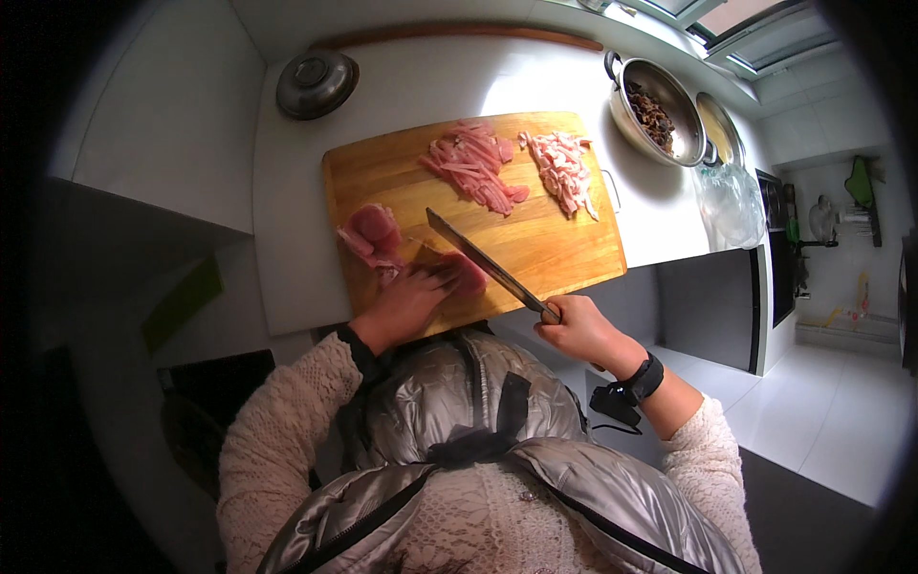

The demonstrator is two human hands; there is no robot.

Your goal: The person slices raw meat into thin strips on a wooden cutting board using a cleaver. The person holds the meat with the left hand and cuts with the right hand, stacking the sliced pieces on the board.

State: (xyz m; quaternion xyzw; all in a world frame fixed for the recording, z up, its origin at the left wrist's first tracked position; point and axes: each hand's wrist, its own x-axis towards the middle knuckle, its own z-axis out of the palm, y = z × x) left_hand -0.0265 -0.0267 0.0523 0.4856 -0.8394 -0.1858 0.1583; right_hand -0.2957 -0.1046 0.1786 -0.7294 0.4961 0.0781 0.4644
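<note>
My right hand (579,328) grips the handle of a cleaver (495,267), its blade pointing up and left over a wooden cutting board (566,251). Just left of the blade lies a piece of raw red meat (467,274). My left hand (419,290) holds that piece down, its fingers on the meat's left side and partly hiding it. Beyond the left fingers sit more chunks of raw meat (373,233). Toward the back of the board are a pile of sliced red meat strips (473,168) and, to its right, a pile of paler, fatty strips (563,172).
A two-handled steel pot (685,122) with dark brown pieces (651,118) stands right of the board. Beside it are a round metal dish (719,129) and a clear plastic bag (733,204). An upturned metal bowl (315,85) sits at the back left. The white counter's (297,287) front edge is close to my body.
</note>
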